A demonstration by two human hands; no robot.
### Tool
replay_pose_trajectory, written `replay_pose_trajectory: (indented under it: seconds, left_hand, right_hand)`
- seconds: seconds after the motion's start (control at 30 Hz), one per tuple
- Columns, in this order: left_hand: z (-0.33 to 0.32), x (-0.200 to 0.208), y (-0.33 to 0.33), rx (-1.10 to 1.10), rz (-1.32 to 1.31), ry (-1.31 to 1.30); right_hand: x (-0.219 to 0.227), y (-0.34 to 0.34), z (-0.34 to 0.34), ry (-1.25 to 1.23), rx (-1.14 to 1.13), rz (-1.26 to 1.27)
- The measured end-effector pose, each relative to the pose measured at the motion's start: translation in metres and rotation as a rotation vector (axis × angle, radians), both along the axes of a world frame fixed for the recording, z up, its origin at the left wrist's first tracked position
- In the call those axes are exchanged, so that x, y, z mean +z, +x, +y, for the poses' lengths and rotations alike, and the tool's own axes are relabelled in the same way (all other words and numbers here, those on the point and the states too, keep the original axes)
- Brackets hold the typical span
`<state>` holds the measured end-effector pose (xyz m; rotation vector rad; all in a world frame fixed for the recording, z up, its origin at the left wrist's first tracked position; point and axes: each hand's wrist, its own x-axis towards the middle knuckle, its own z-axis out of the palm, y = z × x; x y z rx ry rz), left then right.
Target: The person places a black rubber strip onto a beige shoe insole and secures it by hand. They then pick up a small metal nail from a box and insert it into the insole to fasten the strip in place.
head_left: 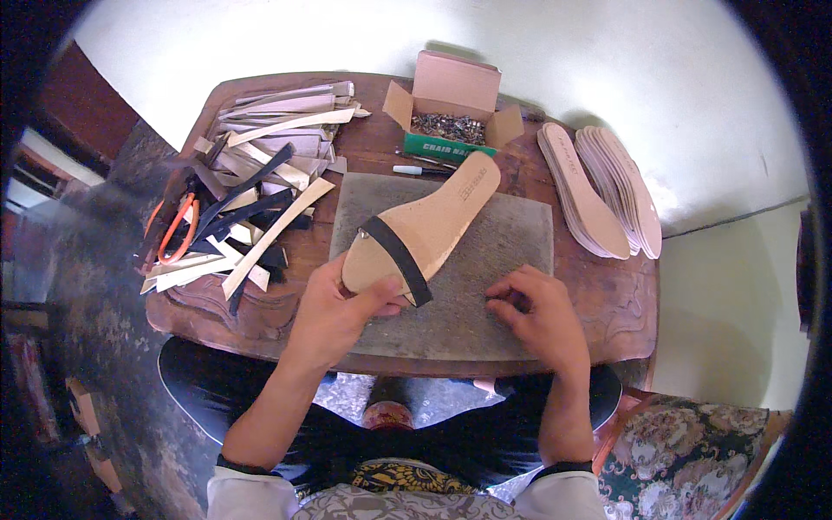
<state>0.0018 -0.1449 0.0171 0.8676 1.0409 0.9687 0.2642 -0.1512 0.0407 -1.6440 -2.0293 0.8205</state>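
Observation:
My left hand (338, 312) grips the toe end of a tan insole (433, 225), thumb on top and fingers beneath. A black strap (400, 260) crosses the insole near that end, with a small shiny metal spot at its left edge. The insole is tilted over a grey board (520, 234), its heel end pointing far right. Close above the board's right part, my right hand (542, 316) has its fingers curled in toward the thumb; whatever they may hold is hidden or too small to make out.
Behind the board stands an open green box (433, 146) of small nails, beside a white-and-black marker (420, 170). Insole stacks (589, 199) lie at right. Strips of material (282, 121) and an orange-handled tool (178, 227) are piled on the wooden table's (620, 321) left.

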Motion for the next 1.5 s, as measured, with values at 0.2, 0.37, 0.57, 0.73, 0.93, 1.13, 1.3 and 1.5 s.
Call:
replay_pose_trajectory:
  seconds: [0.2, 0.37, 0.57, 0.73, 0.93, 1.13, 1.3, 1.5]
  left_hand:
    - [0.003, -0.002, -0.002, -0.026, 0.02, 0.046]
    - [0.002, -0.003, -0.004, -0.051, 0.049, 0.052]
    - [0.001, -0.007, -0.005, -0.097, 0.132, 0.043]
    - [0.003, -0.008, -0.003, -0.124, 0.167, 0.043]
    - [0.004, -0.005, -0.004, -0.089, 0.124, 0.031]
    - [0.001, -0.009, -0.003, 0.037, 0.013, 0.032]
    - [-0.001, -0.016, 0.0, 0.088, -0.036, 0.072]
    - [-0.006, -0.02, 0.001, 0.094, -0.032, 0.131]
  right_hand:
    - [0.001, 0.001, 0.002, 0.004, 0.011, -0.021]
    - [0.006, 0.001, 0.004, -0.057, -0.044, 0.02]
    - [0.021, -0.009, 0.01, -0.081, -0.12, 0.185]
    - [0.0, -0.024, 0.019, -0.042, -0.028, 0.321]
    - [0.002, -0.031, 0.02, -0.168, -0.114, 0.48]
    - [-0.005, -0.039, 0.014, -0.059, -0.146, 0.615]
    - [-0.008, -0.052, 0.006, -0.084, -0.028, 0.68]
    - [-0.017, -0.057, 0.006, -0.16, -0.091, 0.825]
